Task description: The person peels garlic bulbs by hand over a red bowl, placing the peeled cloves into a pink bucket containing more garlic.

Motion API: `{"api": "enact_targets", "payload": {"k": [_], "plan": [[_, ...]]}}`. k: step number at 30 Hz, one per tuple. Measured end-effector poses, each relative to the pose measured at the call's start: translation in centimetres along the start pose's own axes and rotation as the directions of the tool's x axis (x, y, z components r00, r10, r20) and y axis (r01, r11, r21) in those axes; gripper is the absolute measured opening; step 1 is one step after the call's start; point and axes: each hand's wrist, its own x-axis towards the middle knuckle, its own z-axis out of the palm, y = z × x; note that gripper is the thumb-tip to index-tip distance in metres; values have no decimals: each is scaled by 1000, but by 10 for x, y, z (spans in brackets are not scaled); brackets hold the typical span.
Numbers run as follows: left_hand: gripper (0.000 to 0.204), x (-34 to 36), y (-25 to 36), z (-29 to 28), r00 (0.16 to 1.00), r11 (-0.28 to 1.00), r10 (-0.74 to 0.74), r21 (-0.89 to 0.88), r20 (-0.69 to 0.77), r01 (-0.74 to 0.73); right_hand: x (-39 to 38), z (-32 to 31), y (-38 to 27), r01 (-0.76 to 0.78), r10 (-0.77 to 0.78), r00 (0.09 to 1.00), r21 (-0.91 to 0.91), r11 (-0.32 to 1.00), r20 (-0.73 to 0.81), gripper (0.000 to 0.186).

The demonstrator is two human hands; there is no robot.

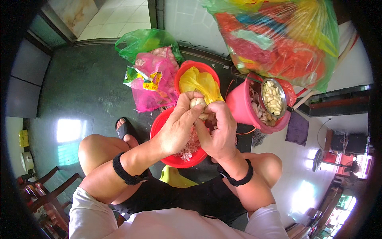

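A pale garlic bulb (197, 102) is pinched between the thumb and fingers of my left hand (179, 126). My right hand (221, 133) is closed against the bulb's right side, its thumb and bent fingers meeting the left hand's grip. A smaller tan piece shows just below the bulb, partly hidden by the fingers. Both hands hover over a red basin (184, 162) that holds pinkish garlic skins (191, 148). My forearms cover parts of that basin.
Behind the basin stands a red bucket (184, 68) lined with a yellow bag (197, 81). Beside it lie a pink mesh bag of garlic (149, 93) and a green bag. At right, a metal bowl of peeled cloves (272, 97) rests on a pink bucket (238, 107), below a large stuffed plastic bag (274, 44).
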Motion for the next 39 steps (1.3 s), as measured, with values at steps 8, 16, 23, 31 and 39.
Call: {"api": "enact_targets", "payload": {"k": [8,16,23,31,39], "plan": [[27,-1,-4,-14,997,1000,-5,-16,-80,4,4,18,11,221,-221,975,12,975,-22,20],[25,-8,1,-13,973,972,-179,-182,-148,151,-3,15,5,-117,128,990,173,978,-58,10],[24,-6,20,-22,987,989,-138,-61,-77,133,5,1,5,-412,482,829,892,186,283,19],[45,-4,11,-5,904,629,428,716,9,-305,-1,1,11,-424,535,763,906,-8,362,15],[30,2,9,-4,822,444,553,785,140,-432,-7,-4,7,-396,498,822,905,156,274,15]]}}
